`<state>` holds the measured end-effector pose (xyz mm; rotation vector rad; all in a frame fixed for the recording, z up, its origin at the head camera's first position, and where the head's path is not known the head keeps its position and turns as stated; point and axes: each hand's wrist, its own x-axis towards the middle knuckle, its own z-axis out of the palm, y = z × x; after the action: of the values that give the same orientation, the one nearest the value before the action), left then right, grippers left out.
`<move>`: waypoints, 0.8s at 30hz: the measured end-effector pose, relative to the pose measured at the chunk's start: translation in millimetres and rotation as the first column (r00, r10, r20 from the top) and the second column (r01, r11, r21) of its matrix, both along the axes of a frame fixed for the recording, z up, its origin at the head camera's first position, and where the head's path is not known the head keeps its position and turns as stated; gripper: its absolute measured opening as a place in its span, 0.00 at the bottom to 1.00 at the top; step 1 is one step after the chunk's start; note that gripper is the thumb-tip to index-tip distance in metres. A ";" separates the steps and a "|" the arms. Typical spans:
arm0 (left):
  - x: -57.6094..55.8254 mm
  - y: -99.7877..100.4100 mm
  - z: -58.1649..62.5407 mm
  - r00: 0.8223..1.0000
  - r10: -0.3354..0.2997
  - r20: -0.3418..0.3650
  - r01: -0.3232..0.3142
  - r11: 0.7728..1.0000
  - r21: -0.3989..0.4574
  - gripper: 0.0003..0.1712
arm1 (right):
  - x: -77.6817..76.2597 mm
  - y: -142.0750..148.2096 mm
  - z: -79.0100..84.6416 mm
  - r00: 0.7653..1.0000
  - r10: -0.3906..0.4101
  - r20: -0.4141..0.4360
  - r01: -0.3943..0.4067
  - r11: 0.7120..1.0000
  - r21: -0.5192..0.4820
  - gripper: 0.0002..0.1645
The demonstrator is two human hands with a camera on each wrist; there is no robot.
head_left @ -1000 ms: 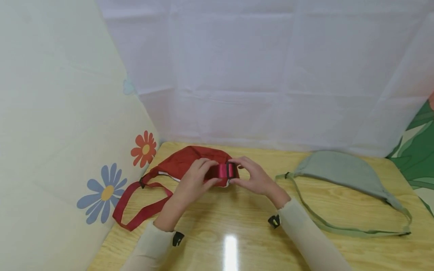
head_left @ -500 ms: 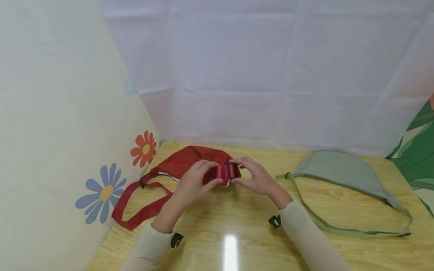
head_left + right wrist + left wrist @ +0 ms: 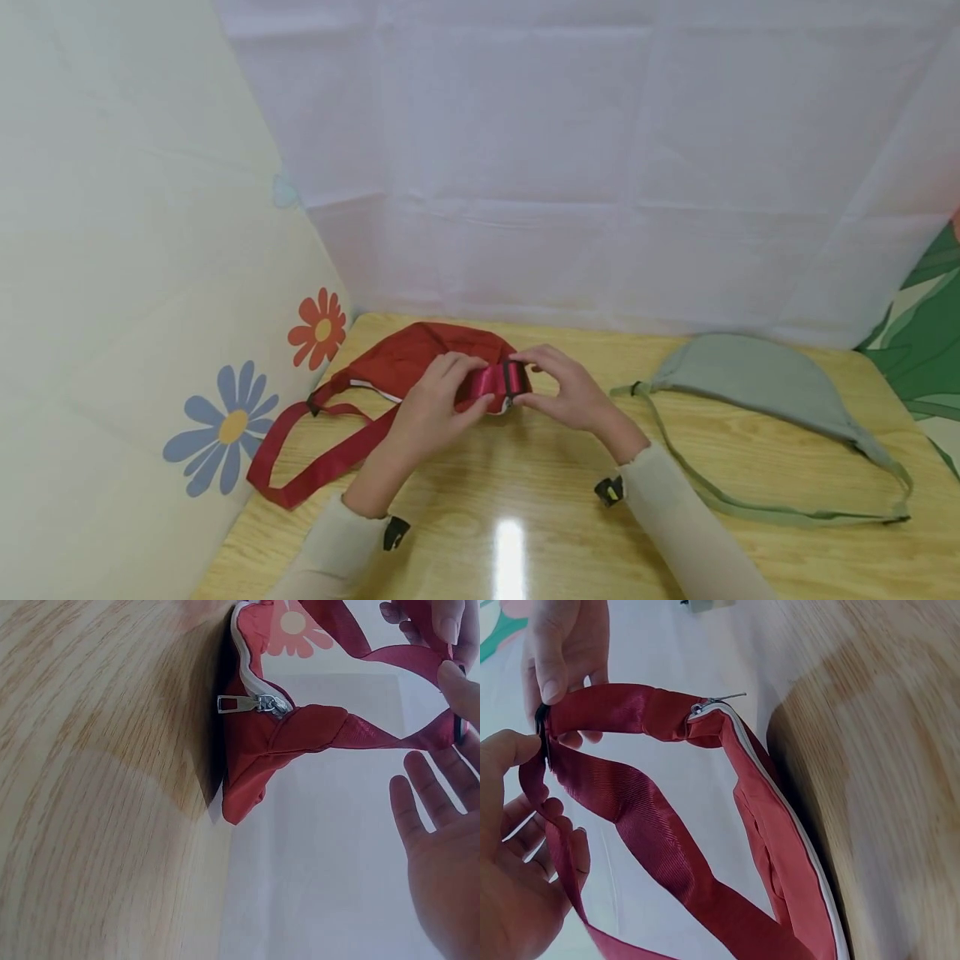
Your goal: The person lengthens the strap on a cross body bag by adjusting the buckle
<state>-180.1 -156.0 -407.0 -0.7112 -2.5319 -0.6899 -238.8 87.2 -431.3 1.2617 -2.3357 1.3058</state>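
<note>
Left bag (image 3: 415, 353) and right bag (image 3: 753, 381) on 1 table (image 3: 555, 533), sheet (image 3: 517, 167) behind

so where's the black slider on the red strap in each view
Head: black slider, just right of and below centre.
Left wrist: toward the left edge, above mid-height.
Right wrist: at the right edge, upper half.
Shared landmark: the red bag, in all three.

Between the left sleeve (image 3: 330, 537) and right sleeve (image 3: 686, 517), the middle of the desk (image 3: 457, 508) offers passing room. The red bag (image 3: 408, 354) blocks the back-left corner, the green bag (image 3: 750, 379) the back-right; a white sheet (image 3: 510, 167) walls off the back edge.
</note>
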 end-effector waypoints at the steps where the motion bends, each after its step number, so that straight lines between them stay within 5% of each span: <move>1: 0.0 0.2 0.2 1.000 -0.002 0.003 0.002 1.000 0.001 0.24 | 0.0 0.1 0.2 1.000 0.001 -0.003 -0.001 1.000 -0.002 0.34; 24: -2.7 6.0 5.1 0.997 -0.050 0.055 0.047 0.996 0.071 0.22 | 4.0 0.6 2.8 0.998 -0.032 0.047 0.033 0.999 -0.017 0.34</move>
<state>-182.8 -150.0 -401.9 -0.7412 -2.5357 -0.8214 -234.8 87.8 -428.5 1.1954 -2.3603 1.3573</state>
